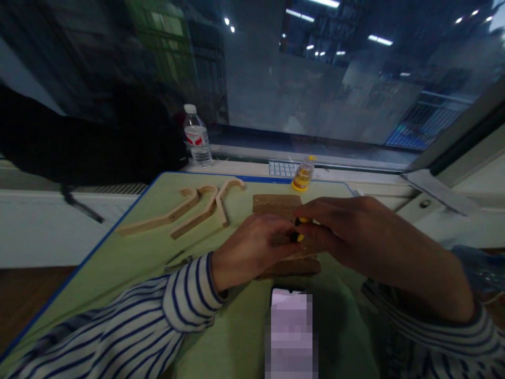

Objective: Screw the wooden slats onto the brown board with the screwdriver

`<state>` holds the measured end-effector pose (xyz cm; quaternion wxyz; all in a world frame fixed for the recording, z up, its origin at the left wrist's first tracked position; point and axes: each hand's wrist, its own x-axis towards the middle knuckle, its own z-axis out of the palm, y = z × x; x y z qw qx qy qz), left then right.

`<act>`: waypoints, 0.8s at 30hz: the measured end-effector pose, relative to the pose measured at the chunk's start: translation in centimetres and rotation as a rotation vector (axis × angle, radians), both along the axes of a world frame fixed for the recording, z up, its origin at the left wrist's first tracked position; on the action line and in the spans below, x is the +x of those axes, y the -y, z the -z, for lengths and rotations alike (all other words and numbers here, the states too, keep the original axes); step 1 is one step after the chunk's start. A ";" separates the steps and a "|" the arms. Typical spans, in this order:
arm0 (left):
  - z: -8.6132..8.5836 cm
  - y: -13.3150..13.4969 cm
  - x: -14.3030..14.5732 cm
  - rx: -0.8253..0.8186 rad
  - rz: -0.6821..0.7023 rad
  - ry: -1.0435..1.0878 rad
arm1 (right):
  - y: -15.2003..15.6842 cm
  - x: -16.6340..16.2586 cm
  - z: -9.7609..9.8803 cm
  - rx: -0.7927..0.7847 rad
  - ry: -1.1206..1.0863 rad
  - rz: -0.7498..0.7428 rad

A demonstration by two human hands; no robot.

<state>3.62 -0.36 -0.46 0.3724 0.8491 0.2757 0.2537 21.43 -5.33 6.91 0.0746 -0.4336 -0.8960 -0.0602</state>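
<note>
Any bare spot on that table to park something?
Two patches of green tabletop look bare: between the left striped sleeve and the phone; and toward the left edge, between that sleeve and the wooden hooked pieces, though thin items lie near the cuff. Crowded: the middle, left hand and right hand over the cardboard.

Three curved pale-wood pieces (pixel 191 223) lie left of flat brown cardboard (pixel 276 202); a yellow-capped clear plastic bottle (pixel 303 177) stands behind.

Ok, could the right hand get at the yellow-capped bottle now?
Probably yes: the right hand is near the bottle and nothing visible stands between them, though it seems to hold a yellow-and-black item.
</note>
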 end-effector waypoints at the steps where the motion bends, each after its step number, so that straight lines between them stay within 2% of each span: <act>1: 0.1 0.0 0.0 -0.019 0.005 0.017 | 0.0 0.0 0.0 -0.002 -0.008 -0.007; 7: 0.3 -0.1 -0.1 -0.063 0.038 0.043 | 0.0 0.2 0.1 0.021 -0.047 -0.054; 11: 0.4 -0.2 -0.2 -0.061 0.019 0.007 | 0.0 0.3 0.0 -0.025 -0.069 -0.070; 24: 0.3 -0.3 -0.3 0.039 0.034 -0.021 | 0.2 0.0 -0.2 -0.012 -0.059 -0.048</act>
